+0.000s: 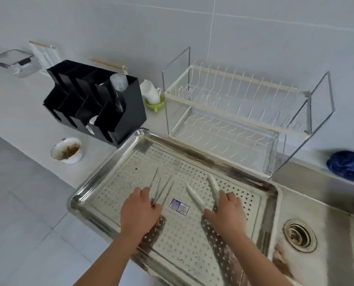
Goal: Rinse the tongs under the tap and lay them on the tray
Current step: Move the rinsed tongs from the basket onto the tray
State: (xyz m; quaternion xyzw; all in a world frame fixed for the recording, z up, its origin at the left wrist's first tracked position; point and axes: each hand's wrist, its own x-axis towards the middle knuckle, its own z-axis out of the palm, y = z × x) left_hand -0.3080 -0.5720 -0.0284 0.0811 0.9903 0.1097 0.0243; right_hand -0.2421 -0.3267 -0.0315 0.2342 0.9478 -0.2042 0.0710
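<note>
A perforated steel tray [192, 159] lies on the counter beside the sink. White plastic tongs [201, 191] rest on it with their tips pointing away from me; my right hand [226, 211] covers their near end and grips them. My left hand [140, 209] holds thin metal tweezers [154, 179] by their near end, their points angled up and away over the tray. Another slim metal tweezer pair [165, 188] lies on the tray between the hands. No tap is in view.
A steel sink with a round drain [299, 235] is at the right. A white wire dish rack [234, 112] stands behind the tray, a black compartment organiser [102, 104] at the back left, a dirty white bowl [67, 150] left of the tray, a blue cloth [348, 166] at the far right.
</note>
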